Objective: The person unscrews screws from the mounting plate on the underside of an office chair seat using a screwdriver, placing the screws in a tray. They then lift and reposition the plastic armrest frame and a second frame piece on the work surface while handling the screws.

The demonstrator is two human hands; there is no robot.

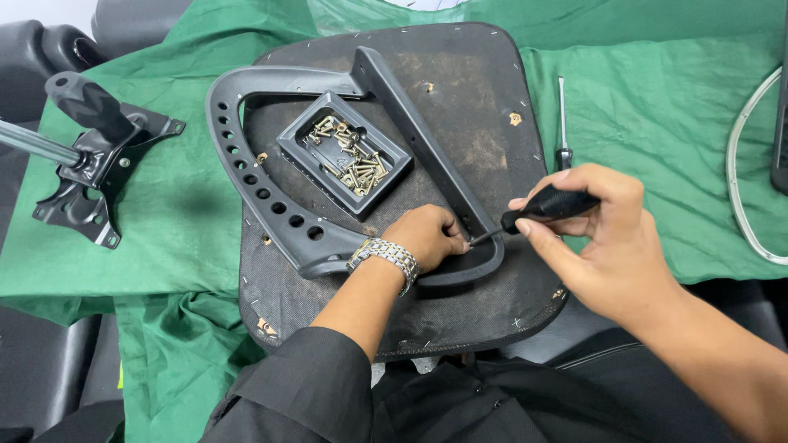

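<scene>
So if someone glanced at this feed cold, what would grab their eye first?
Probably the two hands at lower centre: the right hand grips a black-handled screwdriver, its tip at the armrest where the left hand pinches. Next, the black tray of brass screws lying inside the armrest loop, on the dark seat base.

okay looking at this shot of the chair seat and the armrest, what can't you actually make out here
Head view, four gaps:
- Screwdriver tip: hidden behind the left hand, so the screw cannot be seen.
- Screws in the black tray: too small to count or tell apart.
- White cable: cut off by the right edge.
- Metal rod of the chair mechanism: cut off by the left edge.
</scene>
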